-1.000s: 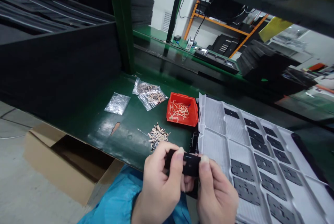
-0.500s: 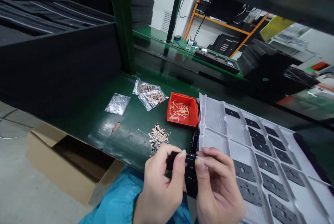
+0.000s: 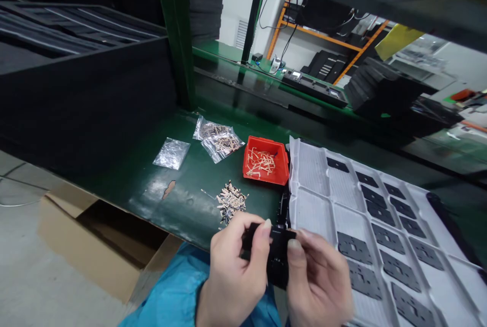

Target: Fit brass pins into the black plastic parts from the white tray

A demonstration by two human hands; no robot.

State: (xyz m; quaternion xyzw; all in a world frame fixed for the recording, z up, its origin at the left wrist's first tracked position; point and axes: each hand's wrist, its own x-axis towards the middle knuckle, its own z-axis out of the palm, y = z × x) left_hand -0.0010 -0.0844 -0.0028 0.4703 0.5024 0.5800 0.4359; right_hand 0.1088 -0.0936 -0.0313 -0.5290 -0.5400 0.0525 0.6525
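A flat black plate (image 3: 279, 253) is held between my two hands, over the front edge of the green table. My left hand (image 3: 236, 266) is closed on its left side, thumb on top. At its upper right edge, my right hand (image 3: 319, 276) pinches it between thumb and fingers. Whether a small part sits under the right fingertips I cannot make out. Just beyond my left hand lies a loose pile of small tan and dark pieces (image 3: 231, 200). To the right, a white compartment tray (image 3: 310, 210) carries several similar black plates (image 3: 399, 271).
A red bin (image 3: 283, 167) holds pale thin strips. Clear bags of small pieces (image 3: 222, 143) and another clear bag (image 3: 172, 153) lie on the green table (image 3: 190, 190). An open cardboard box (image 3: 87, 251) stands below at left. A green post (image 3: 175, 37) rises behind.
My right thumb and fingers have shifted slightly right and down along the plate, uncovering more of its upper right edge. My left hand keeps its grip almost unchanged.
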